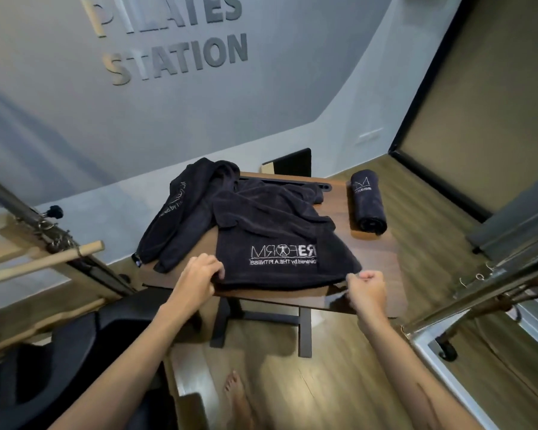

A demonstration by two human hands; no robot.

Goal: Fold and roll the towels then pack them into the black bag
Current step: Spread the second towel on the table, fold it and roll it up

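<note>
We stand in a studio with a grey wall and wood floor, at a small brown table. A black towel sprawls across it, pulled to the near edge for folding; our left hand and right hand each pinch a near corner. A rolled towel waits at the right edge. No bag shows clearly.

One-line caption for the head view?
Both hands grip the near corners of a black towel on the table, a rolled towel alongside.
</note>
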